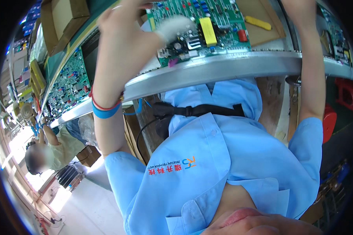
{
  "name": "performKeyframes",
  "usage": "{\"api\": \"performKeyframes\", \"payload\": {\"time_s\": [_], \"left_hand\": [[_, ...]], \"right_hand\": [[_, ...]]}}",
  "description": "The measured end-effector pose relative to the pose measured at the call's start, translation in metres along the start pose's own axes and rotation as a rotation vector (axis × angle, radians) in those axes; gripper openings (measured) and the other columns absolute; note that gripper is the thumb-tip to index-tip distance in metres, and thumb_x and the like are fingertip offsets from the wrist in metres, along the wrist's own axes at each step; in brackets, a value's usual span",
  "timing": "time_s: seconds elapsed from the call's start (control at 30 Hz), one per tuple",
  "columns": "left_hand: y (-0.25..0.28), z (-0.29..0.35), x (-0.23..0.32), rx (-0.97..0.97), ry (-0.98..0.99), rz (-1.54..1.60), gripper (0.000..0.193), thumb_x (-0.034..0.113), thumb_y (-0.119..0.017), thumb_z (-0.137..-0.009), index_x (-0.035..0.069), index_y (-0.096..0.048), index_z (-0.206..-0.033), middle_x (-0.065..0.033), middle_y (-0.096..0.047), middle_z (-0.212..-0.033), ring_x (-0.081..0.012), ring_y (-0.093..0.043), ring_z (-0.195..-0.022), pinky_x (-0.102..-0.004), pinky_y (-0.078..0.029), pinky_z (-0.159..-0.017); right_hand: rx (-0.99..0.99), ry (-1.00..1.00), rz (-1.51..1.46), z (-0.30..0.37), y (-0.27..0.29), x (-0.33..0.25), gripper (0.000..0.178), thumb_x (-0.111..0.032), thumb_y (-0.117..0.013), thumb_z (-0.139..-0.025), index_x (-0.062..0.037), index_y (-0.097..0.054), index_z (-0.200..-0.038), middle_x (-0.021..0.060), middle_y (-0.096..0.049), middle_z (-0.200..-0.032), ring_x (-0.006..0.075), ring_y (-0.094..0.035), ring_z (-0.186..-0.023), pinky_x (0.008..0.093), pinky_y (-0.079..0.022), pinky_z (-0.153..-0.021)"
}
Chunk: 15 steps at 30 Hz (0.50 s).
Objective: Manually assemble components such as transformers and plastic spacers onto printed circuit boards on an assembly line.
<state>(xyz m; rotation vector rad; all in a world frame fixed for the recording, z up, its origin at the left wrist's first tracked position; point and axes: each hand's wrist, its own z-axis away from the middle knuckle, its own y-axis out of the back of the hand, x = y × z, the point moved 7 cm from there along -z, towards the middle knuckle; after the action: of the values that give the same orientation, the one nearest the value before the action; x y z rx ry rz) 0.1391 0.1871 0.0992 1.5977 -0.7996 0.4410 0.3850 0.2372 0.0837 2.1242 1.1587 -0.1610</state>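
Observation:
My left hand (125, 51) is over the left edge of a green circuit board (235, 19). Its thumb, in a white finger cover (172, 30), is stretched out across the board, apart from the fingers. Those fingers run up to the top rim and are partly cut off; I see nothing held in them. The board carries a yellow block component (208, 31), a red component (242, 35) and several small parts. My right hand (300, 13) is to the right of the board at the top rim. Its fingers are out of the picture.
The board lies at a metal rail (223, 66) along the bench front. Other circuit boards sit at left (72, 82) and far right (337, 37). A yellow tool (258, 22) lies on cardboard (262, 39). A cardboard box (62, 23) stands upper left. Another person (53, 156) works at left.

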Motion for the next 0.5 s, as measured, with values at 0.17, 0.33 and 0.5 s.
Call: {"api": "performKeyframes", "payload": {"time_s": [0.17, 0.33, 0.5], "left_hand": [[0.014, 0.017, -0.121, -0.085, 0.244, 0.149, 0.078, 0.048, -0.059, -0.095, -0.015, -0.04, -0.136, -0.0222, -0.061, -0.125, -0.0254, -0.055, -0.121, -0.0346, -0.038, -0.105], [-0.019, 0.025, -0.14, -0.232, 0.288, 0.485, 0.078, 0.044, -0.053, -0.099, -0.013, -0.028, -0.145, -0.0208, -0.056, -0.133, -0.0223, -0.055, -0.122, -0.0324, -0.035, -0.108], [-0.048, 0.013, -0.111, -0.461, 0.226, 0.408, 0.078, 0.04, -0.052, -0.101, -0.01, -0.017, -0.149, -0.0199, -0.049, -0.139, -0.0223, -0.051, -0.125, -0.0335, -0.038, -0.106]], "right_hand": [[-0.247, 0.415, -0.171, 0.065, -0.047, -0.114, 0.029, -0.011, -0.068, -0.08, -0.0083, -0.072, -0.108, 0.0049, -0.068, -0.087, 0.0185, -0.065, -0.068, 0.0285, -0.053, -0.054], [-0.648, 0.433, -0.145, 0.084, -0.093, -0.188, 0.034, -0.018, -0.058, -0.08, -0.0042, -0.066, -0.109, 0.0095, -0.065, -0.101, 0.0133, -0.062, -0.056, 0.0265, -0.048, -0.044], [-0.73, 0.364, 0.139, 0.09, -0.116, -0.184, 0.026, -0.017, -0.058, -0.08, -0.0008, -0.067, -0.097, 0.0199, -0.066, -0.101, 0.0167, -0.065, -0.056, 0.0282, -0.049, -0.045]]}}
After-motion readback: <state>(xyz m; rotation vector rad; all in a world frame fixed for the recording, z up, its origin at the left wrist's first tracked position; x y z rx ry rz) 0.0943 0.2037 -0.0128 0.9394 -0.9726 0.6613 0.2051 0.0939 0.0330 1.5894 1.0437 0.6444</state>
